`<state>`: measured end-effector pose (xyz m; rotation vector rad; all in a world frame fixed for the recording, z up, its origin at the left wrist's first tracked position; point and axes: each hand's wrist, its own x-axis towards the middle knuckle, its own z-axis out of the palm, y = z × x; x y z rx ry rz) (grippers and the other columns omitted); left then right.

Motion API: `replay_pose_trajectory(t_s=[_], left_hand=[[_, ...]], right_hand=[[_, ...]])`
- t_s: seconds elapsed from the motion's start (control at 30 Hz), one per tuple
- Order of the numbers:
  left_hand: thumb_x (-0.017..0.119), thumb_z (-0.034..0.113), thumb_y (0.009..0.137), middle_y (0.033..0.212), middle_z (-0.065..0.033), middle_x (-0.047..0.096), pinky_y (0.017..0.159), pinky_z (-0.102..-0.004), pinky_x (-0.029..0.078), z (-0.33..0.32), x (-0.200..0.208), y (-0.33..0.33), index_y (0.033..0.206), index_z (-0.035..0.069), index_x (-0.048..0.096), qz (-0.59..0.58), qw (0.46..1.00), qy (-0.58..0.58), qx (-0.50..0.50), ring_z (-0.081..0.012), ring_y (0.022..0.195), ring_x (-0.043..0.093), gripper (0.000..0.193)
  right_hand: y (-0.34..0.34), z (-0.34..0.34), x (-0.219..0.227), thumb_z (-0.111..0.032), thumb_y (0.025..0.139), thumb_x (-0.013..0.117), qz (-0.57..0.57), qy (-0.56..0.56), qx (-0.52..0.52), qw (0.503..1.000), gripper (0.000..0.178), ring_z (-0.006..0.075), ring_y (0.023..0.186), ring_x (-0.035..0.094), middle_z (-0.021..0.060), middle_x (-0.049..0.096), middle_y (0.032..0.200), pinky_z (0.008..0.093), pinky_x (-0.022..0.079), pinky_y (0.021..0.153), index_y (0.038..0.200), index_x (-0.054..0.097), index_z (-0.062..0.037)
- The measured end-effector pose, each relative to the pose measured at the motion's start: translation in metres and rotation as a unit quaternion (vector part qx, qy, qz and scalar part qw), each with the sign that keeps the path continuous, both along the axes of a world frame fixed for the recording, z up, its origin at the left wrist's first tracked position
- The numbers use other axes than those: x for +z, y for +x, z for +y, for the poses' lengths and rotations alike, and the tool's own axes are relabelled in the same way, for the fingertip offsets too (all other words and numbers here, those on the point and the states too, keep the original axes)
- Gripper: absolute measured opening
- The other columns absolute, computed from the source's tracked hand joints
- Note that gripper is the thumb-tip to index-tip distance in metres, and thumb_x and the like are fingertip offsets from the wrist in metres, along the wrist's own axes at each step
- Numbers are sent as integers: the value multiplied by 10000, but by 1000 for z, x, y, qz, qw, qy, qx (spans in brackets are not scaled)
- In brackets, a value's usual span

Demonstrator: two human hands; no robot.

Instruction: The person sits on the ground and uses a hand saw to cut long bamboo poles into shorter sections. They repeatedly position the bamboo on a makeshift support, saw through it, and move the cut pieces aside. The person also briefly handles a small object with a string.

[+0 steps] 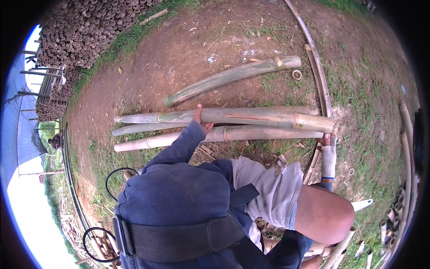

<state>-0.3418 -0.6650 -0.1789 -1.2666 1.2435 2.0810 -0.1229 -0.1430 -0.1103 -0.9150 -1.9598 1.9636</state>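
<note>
A thick greenish-tan bamboo pole (255, 116) lies crosswise in front of me, on top of other bamboo poles. My left hand (202, 121) is closed around it left of its middle, thumb on the far side and fingertips showing on the near side. At the pole's right end is my right hand (326, 140), held against its near edge, with the fingers partly hidden. A white knit covering (329, 161) wraps that wrist and forearm. Close below the top pole lies a paler bamboo pole (268, 133). Another thin end (139, 129) pokes out between them at the left.
Farther off, a curved bamboo piece (228, 77) lies on the dirt beside a small bamboo ring (297, 75). Long split bamboo strips (319, 76) run away at the right. A pale pointed blade (362, 205) is near my knee. Stacked bamboo (89, 31) stands far left.
</note>
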Motion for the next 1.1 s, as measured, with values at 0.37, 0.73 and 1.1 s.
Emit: replay_pose_trajectory(t_s=[0.37,0.73,1.1], left_hand=[[794,653,869,1269,-208,640,1012,-484,483,15,-53,-68,1349,188,580,-33,839,-419,-344,-377,1181,636,702],[848,598,806,1354,-165,619,1140,-508,416,100,-4,-79,1353,142,656,356,427,-546,-627,-400,1287,567,737],[842,343,894,1307,-160,671,1095,-479,476,329,-39,25,1345,66,669,681,326,-247,-607,-344,1247,621,557]], right_hand=[[155,4,-69,-482,1051,656,-35,-215,-238,947,665,203,1083,692,20,563,1340,347,558,808,1617,399,-245],[296,-127,-64,-303,1072,630,-14,-230,-429,874,492,249,1096,665,110,585,1343,433,576,917,1485,470,-88],[257,-224,-53,-200,1010,722,-124,49,-494,859,388,333,1126,671,235,644,1256,419,549,965,1312,626,25]])
